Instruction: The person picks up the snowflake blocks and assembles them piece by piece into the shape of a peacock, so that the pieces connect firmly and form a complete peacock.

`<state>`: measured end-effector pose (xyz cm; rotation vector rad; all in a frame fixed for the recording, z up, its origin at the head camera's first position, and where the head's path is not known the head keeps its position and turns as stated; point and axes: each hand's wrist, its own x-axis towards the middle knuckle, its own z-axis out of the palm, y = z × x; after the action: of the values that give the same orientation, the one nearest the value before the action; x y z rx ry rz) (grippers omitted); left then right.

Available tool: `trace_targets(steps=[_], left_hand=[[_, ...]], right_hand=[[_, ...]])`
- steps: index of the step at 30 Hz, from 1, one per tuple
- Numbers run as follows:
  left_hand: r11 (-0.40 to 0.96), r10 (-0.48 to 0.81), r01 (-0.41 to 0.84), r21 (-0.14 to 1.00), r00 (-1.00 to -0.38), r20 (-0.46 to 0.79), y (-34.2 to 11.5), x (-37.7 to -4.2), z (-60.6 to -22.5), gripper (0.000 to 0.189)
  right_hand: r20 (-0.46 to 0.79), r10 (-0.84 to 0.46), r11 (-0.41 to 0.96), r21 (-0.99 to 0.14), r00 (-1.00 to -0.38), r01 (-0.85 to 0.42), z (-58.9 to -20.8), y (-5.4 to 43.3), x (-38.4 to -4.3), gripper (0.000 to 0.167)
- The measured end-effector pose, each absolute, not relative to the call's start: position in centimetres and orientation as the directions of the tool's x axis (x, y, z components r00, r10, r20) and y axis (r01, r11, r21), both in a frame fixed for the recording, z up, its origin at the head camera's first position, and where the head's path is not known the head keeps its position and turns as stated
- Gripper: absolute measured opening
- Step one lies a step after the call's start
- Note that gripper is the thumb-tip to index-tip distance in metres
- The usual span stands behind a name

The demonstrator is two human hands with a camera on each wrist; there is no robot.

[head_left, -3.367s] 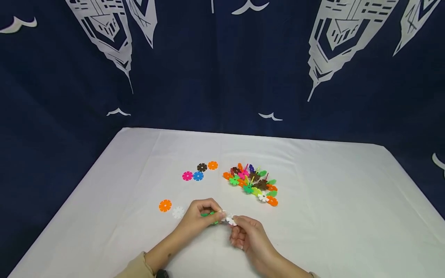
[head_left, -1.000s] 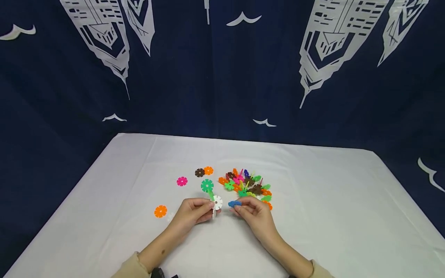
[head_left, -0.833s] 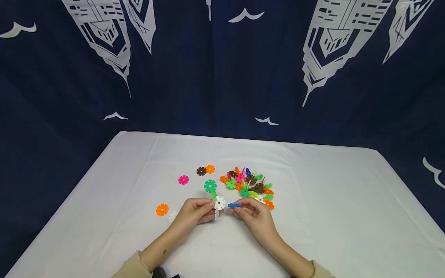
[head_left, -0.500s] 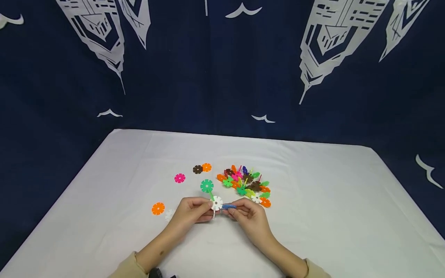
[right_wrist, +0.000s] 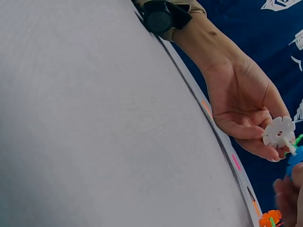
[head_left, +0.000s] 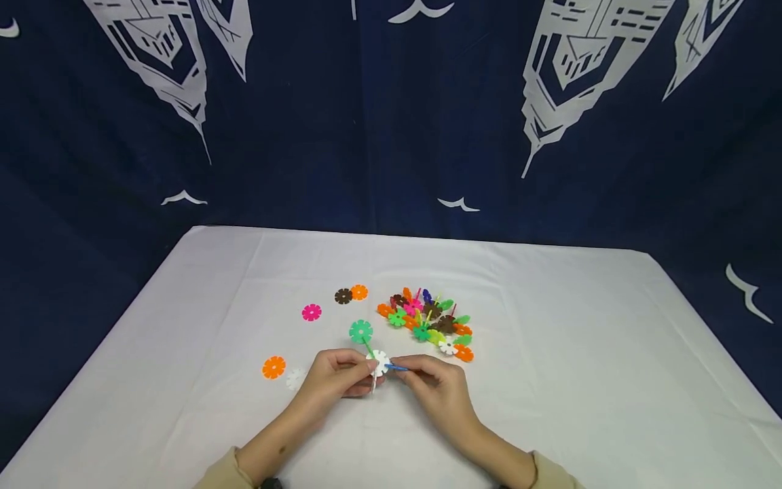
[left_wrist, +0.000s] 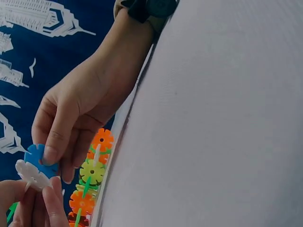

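My left hand (head_left: 339, 373) pinches a small chain of notched plastic discs: a teal-green disc (head_left: 361, 331) at the far end, a light green disc edge-on (head_left: 369, 348), a white disc (head_left: 381, 363) facing up and another white disc edge-on below it. Between thumb and fingers, my right hand (head_left: 436, 390) pinches a blue notched disc (head_left: 398, 367), seen edge-on against the white disc's right rim. In the left wrist view the blue disc (left_wrist: 35, 155) overlaps a white disc (left_wrist: 33, 175); whether their slots are engaged cannot be told.
A pile of multicoloured notched discs (head_left: 430, 319) lies behind the right hand. Loose on the white tablecloth (head_left: 580, 367) are pink (head_left: 311, 312), brown (head_left: 343, 296), orange (head_left: 359, 292) and, beside the left hand, orange (head_left: 273, 367) and white (head_left: 296, 378) discs.
The blue disc, on the table at first, was picked up by my right hand and moved left to the white disc's rim. The left hand's chain turned, bringing its green end away from me.
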<state>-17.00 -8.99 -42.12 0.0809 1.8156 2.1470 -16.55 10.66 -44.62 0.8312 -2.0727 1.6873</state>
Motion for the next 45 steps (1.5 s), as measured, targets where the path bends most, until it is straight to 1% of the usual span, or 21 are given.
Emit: trace_targets(steps=[3, 5, 9, 13, 15, 18, 21, 23, 25, 27, 29, 31, 33, 38, 42, 45], left_hand=[[-0.121, 0.294, -0.176, 0.977, -0.946, -0.134, -9.1, -16.8, -42.0, 0.021], [-0.109, 0.306, -0.143, 0.984, -0.947, -0.104, -9.1, -16.8, -41.9, 0.022], [-0.092, 0.353, -0.095, 0.991, -0.934, -0.057, -9.1, -16.9, -41.8, 0.023], [-0.073, 0.375, -0.067, 0.995, -0.926, -0.034, -9.1, -17.1, -41.9, 0.022], [-0.053, 0.373, -0.06, 0.997, -0.927, -0.036, -9.4, -17.2, -41.9, 0.021], [0.002, 0.392, -0.041, 0.999, -0.919, -0.038, -10.1, -17.6, -41.6, 0.019], [0.107, 0.42, 0.039, 0.994, -0.907, -0.01, -11.1, -18.0, -41.3, 0.015], [0.169, 0.437, 0.11, 0.979, -0.899, 0.025, -11.7, -18.3, -41.1, 0.012], [0.225, 0.461, 0.181, 0.958, -0.886, 0.059, -12.0, -18.6, -40.9, 0.011], [0.248, 0.493, 0.225, 0.942, -0.867, 0.077, -12.0, -18.8, -40.9, 0.011], [0.257, 0.518, 0.245, 0.935, -0.851, 0.081, -11.8, -18.9, -40.9, 0.011], [0.259, 0.527, 0.253, 0.932, -0.846, 0.083, -11.4, -18.9, -41.0, 0.011], [0.251, 0.521, 0.253, 0.934, -0.849, 0.089, -11.0, -18.9, -41.2, 0.01], [0.236, 0.521, 0.273, 0.933, -0.846, 0.115, -10.1, -18.8, -41.5, 0.01], [0.243, 0.519, 0.279, 0.929, -0.846, 0.118, -9.8, -18.7, -41.6, 0.01], [0.25, 0.493, 0.275, 0.928, -0.861, 0.123, -10.0, -18.6, -41.7, 0.01]], right_hand=[[0.702, -0.218, 0.165, -0.659, -0.679, -0.734, -44.5, 10.7, -16.5, 0.026], [0.73, -0.22, 0.174, -0.623, -0.647, -0.762, -44.3, 10.7, -16.4, 0.028], [0.77, -0.217, 0.171, -0.576, -0.601, -0.8, -44.3, 10.7, -16.2, 0.03], [0.777, -0.21, 0.161, -0.571, -0.593, -0.805, -44.5, 10.7, -16.1, 0.035], [0.763, -0.22, 0.153, -0.589, -0.608, -0.794, -44.6, 10.5, -16.1, 0.036], [0.737, -0.267, 0.151, -0.604, -0.621, -0.782, -44.6, 10.3, -16.1, 0.036], [0.678, -0.339, 0.129, -0.653, -0.652, -0.746, -44.5, 10.4, -16.0, 0.033], [0.604, -0.356, 0.113, -0.73, -0.713, -0.674, -44.2, 10.6, -16.0, 0.028], [0.52, -0.345, 0.098, -0.808, -0.781, -0.581, -43.9, 10.7, -16.0, 0.022], [0.442, -0.321, 0.082, -0.868, -0.837, -0.49, -43.6, 10.7, -16.1, 0.017], [0.389, -0.307, 0.075, -0.9, -0.868, -0.43, -43.4, 10.7, -16.3, 0.015], [0.363, -0.304, 0.084, -0.911, -0.881, -0.405, -43.3, 10.7, -16.3, 0.014], [0.364, -0.289, 0.123, -0.903, -0.885, -0.412, -43.3, 10.7, -16.2, 0.011], [0.421, -0.246, 0.22, -0.853, -0.873, -0.474, -42.0, 10.5, -15.6, 0.011], [0.438, -0.227, 0.246, -0.839, -0.87, -0.486, -40.8, 10.2, -15.2, 0.012], [0.407, -0.221, 0.263, -0.85, -0.886, -0.456, -41.6, 10.2, -15.5, 0.01]])
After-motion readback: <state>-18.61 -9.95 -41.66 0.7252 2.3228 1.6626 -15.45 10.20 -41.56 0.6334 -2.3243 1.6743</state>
